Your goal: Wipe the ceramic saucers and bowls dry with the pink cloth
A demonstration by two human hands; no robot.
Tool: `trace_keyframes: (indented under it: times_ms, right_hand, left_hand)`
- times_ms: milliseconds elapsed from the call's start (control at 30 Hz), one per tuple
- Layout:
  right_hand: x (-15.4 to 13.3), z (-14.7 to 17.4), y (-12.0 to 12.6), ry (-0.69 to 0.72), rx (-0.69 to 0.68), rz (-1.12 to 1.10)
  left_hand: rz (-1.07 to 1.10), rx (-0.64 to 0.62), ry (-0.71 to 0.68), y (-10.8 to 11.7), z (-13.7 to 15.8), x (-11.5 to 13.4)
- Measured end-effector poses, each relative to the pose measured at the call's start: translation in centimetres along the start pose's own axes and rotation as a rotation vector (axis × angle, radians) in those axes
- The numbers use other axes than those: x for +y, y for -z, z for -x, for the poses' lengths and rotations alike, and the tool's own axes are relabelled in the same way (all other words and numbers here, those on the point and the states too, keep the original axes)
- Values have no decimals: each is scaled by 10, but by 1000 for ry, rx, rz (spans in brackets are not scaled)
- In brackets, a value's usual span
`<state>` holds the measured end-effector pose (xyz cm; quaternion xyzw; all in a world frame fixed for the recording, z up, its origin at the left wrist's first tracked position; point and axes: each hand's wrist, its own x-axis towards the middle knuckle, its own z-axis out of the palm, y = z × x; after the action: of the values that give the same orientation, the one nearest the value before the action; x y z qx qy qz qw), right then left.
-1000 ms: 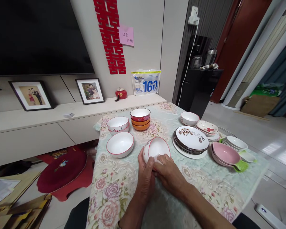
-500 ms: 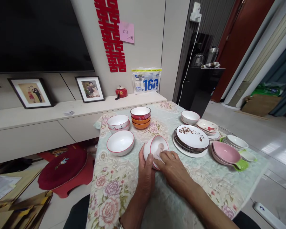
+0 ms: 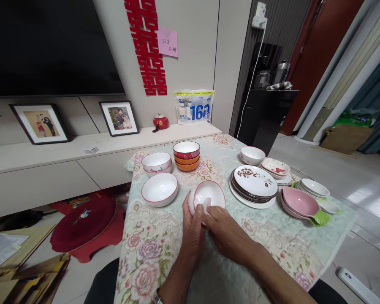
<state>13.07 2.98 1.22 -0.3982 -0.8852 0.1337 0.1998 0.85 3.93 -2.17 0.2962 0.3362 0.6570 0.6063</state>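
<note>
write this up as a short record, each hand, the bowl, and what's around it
left hand: holds the red-rimmed bowl from the left
right hand: at the bowl's near right edge; grip partly hidden
bowl: white inside, tilted
left of bowl: wide bowl, upright
beyond: orange bowls under a red bowl
right of bowl: plate stack, then pink dishes
surface: floral tablecloth

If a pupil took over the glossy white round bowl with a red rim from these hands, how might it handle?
The glossy white round bowl with a red rim is probably stiff and brittle, judging by its ceramic-looking wall. Its shiny inner surface may feel slippery. Tilted in the left hand, with rounded sides, it could roll if released.
</note>
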Motion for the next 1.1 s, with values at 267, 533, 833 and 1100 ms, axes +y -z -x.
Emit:
trace_keyframes:
  times_ms: [267, 533, 833, 1100]
  right_hand:
    - [10, -3, -12, -20, 124, 142]
    - [2, -8, -5, 30, 179, -342]
    - [-2, -1, 7, -92, -50, 115]
    - [10, -8, 22, -35, 44, -474]
  left_hand:
    - [48, 30, 8, -2, -1, -7]
    - [40, -6, 34, -1, 2, -3]
    - [-31, -2, 57, -4, 4, 5]
    - [12, -85, 73, -3, 6, -3]
